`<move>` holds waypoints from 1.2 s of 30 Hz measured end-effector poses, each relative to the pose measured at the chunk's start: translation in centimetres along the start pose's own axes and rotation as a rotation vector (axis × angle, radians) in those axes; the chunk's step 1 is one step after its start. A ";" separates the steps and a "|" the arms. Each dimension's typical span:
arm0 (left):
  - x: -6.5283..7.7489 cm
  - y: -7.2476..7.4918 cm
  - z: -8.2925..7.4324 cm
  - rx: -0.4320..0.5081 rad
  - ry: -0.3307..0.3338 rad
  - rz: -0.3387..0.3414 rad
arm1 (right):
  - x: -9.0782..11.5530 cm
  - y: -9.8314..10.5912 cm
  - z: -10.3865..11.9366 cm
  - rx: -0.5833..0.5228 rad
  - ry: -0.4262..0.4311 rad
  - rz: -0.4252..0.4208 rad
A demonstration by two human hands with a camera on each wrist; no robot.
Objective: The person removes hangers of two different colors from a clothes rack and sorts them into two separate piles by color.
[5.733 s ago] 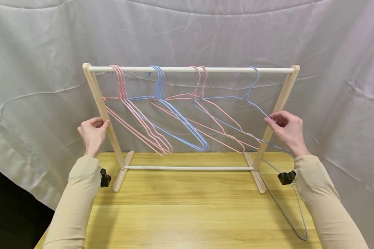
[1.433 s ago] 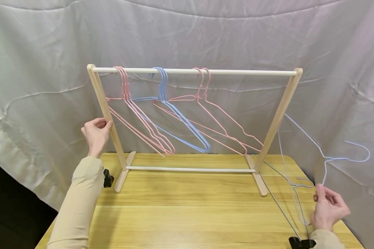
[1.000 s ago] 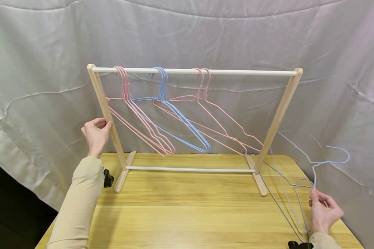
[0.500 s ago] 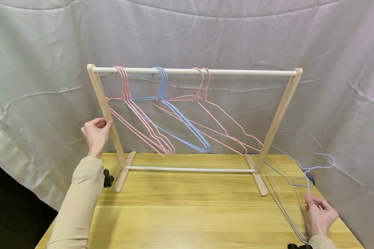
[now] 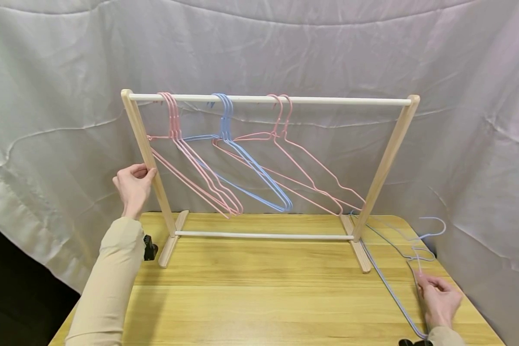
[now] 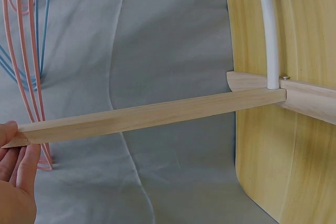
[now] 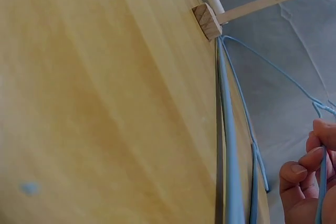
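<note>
My left hand [image 5: 131,187] pinches the left wooden upright [image 5: 161,199] of a small clothes rack, seen close in the left wrist view. My right hand [image 5: 438,295], low at the table's right side, pinches one sloping arm of a light blue wire hanger [image 5: 432,234]. In the right wrist view, that hanger [image 7: 321,192] passes between thumb and fingers. Beneath it, a second blue hanger [image 5: 389,240] lies on the table; their lower bars nearly coincide. On the white rail [image 5: 328,99] hang several pink hangers [image 5: 173,115], a blue bunch [image 5: 226,115] and two more pink hangers [image 5: 285,115].
The rack stands on a wooden table [image 5: 259,298], on feet such as the right one [image 5: 361,257]. A white lower bar [image 5: 264,236] joins its sides. Behind hangs a grey curtain [image 5: 259,53]. The hangers on the table reach close to the right foot.
The rightmost blue hanger has left the rail in my right hand. It has been carried right, then lowered leftward onto or just above the other blue hanger. My left hand keeps its hold.
</note>
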State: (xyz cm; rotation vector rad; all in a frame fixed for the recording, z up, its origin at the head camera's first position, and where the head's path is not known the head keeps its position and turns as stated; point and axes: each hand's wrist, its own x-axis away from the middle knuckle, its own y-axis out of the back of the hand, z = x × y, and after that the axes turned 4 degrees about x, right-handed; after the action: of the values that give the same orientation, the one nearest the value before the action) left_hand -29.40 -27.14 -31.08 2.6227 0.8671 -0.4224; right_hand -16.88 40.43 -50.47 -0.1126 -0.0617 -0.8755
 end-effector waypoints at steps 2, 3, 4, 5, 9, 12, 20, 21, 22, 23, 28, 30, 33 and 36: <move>0.0 0.0 0.0 -0.001 0.000 0.000 | 0.0 0.0 -0.1 0.027 -0.006 0.003; 0.0 0.0 0.0 -0.002 -0.001 0.000 | 0.0 0.0 -0.1 0.046 -0.006 0.009; 0.0 0.0 0.0 -0.001 -0.002 0.000 | 0.0 0.0 -0.1 0.059 -0.010 0.006; -0.1 0.0 0.0 -0.001 -0.001 -0.001 | 0.0 0.0 -0.1 0.077 -0.014 0.007; -0.1 0.0 0.0 0.001 0.004 0.000 | 0.0 0.0 -0.2 0.141 -0.016 -0.004; -0.1 0.0 0.1 0.004 0.004 0.000 | -0.1 0.1 -0.3 0.232 0.007 -0.016; -0.1 0.0 0.2 0.002 -0.011 -0.003 | -0.5 0.4 -0.3 0.583 0.082 0.005; -0.1 0.0 0.2 0.001 -0.009 -0.004 | -0.6 0.5 -0.3 0.614 0.086 0.015; -0.1 0.0 0.2 0.001 -0.007 -0.002 | -0.6 0.6 -0.3 0.640 0.089 0.028; -0.1 0.0 0.2 0.001 -0.003 -0.002 | -0.7 0.7 -0.2 0.663 0.096 0.044; -0.1 0.0 0.1 0.003 0.010 0.003 | -1.0 1.2 0.0 0.740 0.121 0.141; -0.2 0.0 0.1 0.000 0.011 0.001 | -1.0 1.2 0.1 0.768 0.131 0.169; -0.2 0.0 0.1 0.000 0.013 -0.002 | -1.0 1.2 0.2 0.818 0.150 0.203; -0.2 0.0 0.1 -0.002 0.014 -0.003 | -1.1 1.3 0.3 0.847 0.149 0.225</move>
State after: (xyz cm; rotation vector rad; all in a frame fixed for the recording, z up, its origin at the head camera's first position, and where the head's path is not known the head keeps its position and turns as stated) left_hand -29.53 -27.27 -31.11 2.6256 0.8758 -0.4035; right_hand -16.56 42.11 -50.42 0.7246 -0.2691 -0.5731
